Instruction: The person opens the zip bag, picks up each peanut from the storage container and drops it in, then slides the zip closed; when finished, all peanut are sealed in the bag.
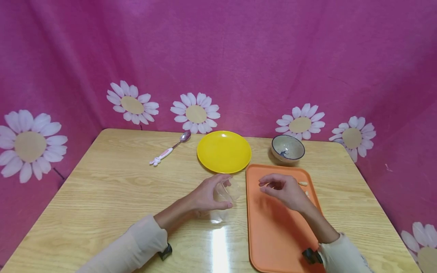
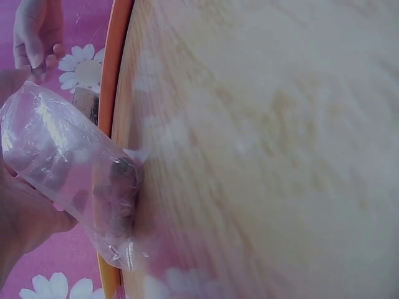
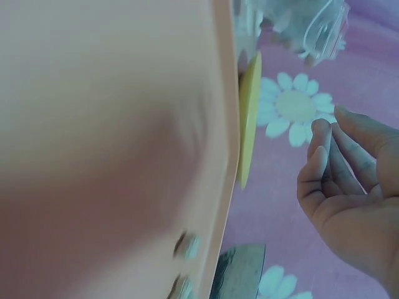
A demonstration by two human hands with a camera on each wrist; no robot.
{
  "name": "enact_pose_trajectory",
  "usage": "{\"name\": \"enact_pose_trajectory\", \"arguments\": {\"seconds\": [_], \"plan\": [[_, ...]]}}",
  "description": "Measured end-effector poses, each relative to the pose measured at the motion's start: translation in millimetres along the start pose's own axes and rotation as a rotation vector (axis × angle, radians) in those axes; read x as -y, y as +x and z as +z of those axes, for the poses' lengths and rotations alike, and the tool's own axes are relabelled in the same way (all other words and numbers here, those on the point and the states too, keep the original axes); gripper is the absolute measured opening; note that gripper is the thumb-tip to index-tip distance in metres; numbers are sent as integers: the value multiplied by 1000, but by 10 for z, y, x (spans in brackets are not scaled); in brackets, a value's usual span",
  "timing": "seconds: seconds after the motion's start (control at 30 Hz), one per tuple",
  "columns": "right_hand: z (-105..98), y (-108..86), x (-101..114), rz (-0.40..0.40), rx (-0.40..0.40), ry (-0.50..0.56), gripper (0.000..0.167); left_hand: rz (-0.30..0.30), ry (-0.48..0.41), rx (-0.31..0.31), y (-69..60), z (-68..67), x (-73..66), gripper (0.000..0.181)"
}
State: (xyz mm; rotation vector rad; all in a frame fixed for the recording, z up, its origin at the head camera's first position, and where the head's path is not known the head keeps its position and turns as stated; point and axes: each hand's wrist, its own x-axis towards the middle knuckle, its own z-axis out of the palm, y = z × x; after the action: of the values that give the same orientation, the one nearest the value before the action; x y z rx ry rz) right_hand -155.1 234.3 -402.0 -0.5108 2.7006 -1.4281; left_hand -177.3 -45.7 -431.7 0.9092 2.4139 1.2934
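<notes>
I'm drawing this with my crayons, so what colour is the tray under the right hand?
The tray is orange, which shows best in the head view.

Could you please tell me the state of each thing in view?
Left hand: curled round the plastic bag
Plastic bag: held; contents unclear
Right hand: fingers bent, over the tray; whether it holds anything is unclear
Tray: flat
Pale pieces: loose on the tray
Plate: face up
Bowl: upright
Spoon: lying down
</notes>
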Motion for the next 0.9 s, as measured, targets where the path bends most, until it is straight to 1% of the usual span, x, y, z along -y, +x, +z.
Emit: {"name": "enact_pose_trajectory", "arguments": {"seconds": [0.13,0.37,0.5,0.63,0.7,0.77,0.9], "plan": [[-98,-46,-109,2,-23,-59,22,8,-3,4,-4,-1,8,79],[-262,-96,-302,56,-26,-80,21,8,15,-11,-23,-26,15,79],[-342,-126,-393,78,-30,-164,20,13,17,-10,-23,-37,12,78],[-393,-157,-433,104,-11,-257,17,15,9,-9,-23,-42,16,80],[-403,-165,-440,134,2,-281,16,14,5,-9,-24,-41,20,79],[-405,-167,-443,164,13,-291,15,13,-1,-10,-25,-39,24,79],[-388,-162,-455,192,25,-296,15,9,-3,-12,-32,-38,28,79]]}}
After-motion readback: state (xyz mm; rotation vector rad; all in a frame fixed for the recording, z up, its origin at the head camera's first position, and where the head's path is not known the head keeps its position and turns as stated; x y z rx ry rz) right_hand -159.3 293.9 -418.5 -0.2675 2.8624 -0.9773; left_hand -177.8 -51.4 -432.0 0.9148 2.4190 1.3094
